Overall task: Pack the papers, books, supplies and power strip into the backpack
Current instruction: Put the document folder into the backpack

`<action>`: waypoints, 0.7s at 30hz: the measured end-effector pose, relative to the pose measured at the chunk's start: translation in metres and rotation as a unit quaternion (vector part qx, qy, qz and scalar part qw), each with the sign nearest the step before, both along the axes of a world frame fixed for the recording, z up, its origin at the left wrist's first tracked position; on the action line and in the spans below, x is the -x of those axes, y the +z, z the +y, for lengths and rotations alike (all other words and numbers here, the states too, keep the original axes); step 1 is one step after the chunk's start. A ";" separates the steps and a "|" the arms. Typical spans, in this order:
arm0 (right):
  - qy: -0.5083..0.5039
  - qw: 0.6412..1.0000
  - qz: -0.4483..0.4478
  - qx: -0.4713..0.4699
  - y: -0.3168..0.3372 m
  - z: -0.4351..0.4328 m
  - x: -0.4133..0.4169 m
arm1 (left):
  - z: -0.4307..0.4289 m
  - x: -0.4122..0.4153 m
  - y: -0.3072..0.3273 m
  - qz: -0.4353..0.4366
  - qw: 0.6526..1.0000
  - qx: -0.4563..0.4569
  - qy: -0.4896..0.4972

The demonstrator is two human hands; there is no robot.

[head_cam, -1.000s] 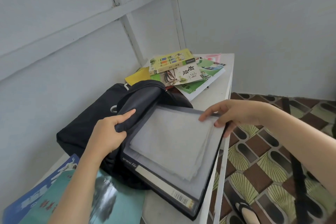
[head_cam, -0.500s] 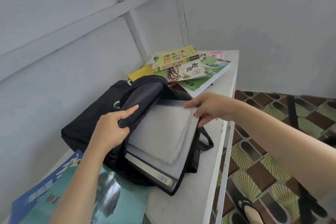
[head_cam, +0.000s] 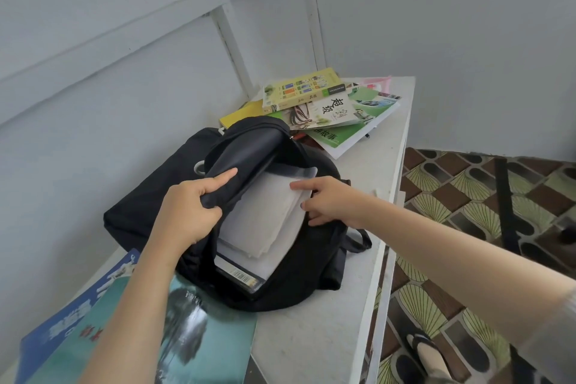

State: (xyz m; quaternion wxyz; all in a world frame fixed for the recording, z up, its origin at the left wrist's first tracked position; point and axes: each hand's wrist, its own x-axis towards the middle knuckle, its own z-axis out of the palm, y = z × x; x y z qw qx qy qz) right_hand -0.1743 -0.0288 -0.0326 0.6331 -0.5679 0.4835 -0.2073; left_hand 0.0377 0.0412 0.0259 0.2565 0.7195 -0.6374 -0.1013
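Backpack: black soft fabric, lay flat on the white table, main opening gaping up and toward the camera. Folder: flat rigid rectangle, black frame, clear glossy cover, barcode label on the near short edge. It sat almost fully inside the backpack, long axis running from the backpack's near side to its far side, with the label end at the near side. Papers: grey, matte, rough-edged stack on top of the folder, same axis.

Left hand gripped the backpack's upper flap, fingers curled round the fabric, thumb straight along it. Right hand pinched the folder's right edge, index finger flat on the papers, the other fingers curled below.

Beyond the backpack: glossy books, fanned loosely. Near side of the backpack: teal and blue magazines.
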 end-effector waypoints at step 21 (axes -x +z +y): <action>-0.061 0.995 0.013 0.074 -0.008 -0.022 -0.026 | 0.003 -0.005 -0.003 0.002 1.000 -0.014 -0.008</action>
